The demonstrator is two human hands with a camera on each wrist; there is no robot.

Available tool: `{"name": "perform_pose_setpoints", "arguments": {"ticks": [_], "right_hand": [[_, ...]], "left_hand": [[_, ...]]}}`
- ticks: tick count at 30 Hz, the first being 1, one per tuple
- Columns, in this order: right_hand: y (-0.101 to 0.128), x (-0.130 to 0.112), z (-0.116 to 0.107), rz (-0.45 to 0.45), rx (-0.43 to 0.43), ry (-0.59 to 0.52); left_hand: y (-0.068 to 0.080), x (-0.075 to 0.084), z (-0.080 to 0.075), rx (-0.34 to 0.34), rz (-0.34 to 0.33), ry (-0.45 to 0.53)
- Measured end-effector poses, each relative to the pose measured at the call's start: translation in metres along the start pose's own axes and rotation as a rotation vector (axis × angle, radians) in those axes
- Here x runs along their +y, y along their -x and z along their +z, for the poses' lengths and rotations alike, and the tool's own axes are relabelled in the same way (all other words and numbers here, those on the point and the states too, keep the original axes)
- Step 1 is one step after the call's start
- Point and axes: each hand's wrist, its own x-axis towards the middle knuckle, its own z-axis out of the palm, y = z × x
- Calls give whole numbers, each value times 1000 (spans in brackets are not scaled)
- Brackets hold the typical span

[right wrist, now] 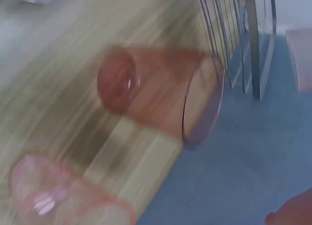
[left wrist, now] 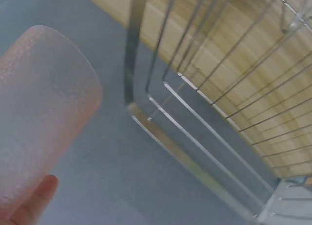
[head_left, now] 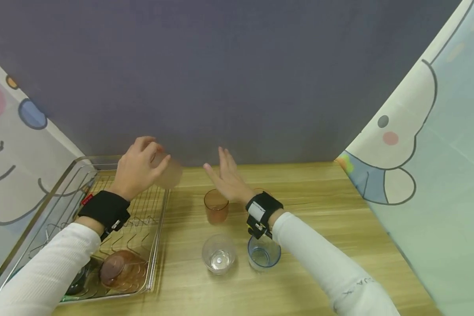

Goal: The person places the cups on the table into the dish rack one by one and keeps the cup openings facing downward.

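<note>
**Frosted cup held over rack edge, open right hand just above the amber cup**

Head view: the left hand (head_left: 140,169) is raised above the far right corner of the wire dish rack (head_left: 43,206), fingers and thumb curled round a frosted pink cup (head_left: 170,173). The cup is in the air, blurred, between the rack and the cups on the table. The right hand (head_left: 227,177) hovers flat, fingers straight and spread, holding nothing, just above an amber cup (head_left: 216,206). Nearer stand a clear cup (head_left: 219,253) and a blue-rimmed cup (head_left: 263,255), close to the right forearm. A brown bowl (head_left: 120,267) sits upside down in the near end of the rack. Risks, as I judge them: the right palm or sleeve could clip the amber cup or the blue-rimmed one and tip it, and the frosted cup looks smooth and could slip.

Left wrist view: the frosted pink cup (left wrist: 41,108) fills the left side, one fingertip (left wrist: 36,198) pressed to its wall. The rack rim (left wrist: 136,54) lies below it, apart. A drop here would hit the metal rim.

Right wrist view: motion-blurred. The amber cup (right wrist: 156,96) stands on the wooden table (right wrist: 53,64), a second pinkish cup (right wrist: 58,196) beside it. The grip is not readable here.
</note>
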Motion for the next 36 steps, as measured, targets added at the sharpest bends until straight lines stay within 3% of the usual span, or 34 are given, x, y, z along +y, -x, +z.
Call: {"name": "perform_pose_setpoints", "arguments": {"ticks": [9, 14, 17, 25, 36], "right_hand": [[3, -45, 33, -41, -155, 18], [3, -66, 48, -55, -211, -8], [5, -74, 64, -41, -251, -46], [23, -77, 95, 40, -354, -172], [30, -76, 102, 98, -418, -199]], "left_hand": [[17, -17, 3, -25, -84, -79], [24, -30, 5, -118, -183, -106], [30, -37, 4, -184, -208, -129], [44, -42, 3, -331, -246, -133], [50, -36, 14, -520, -318, -120]]}}
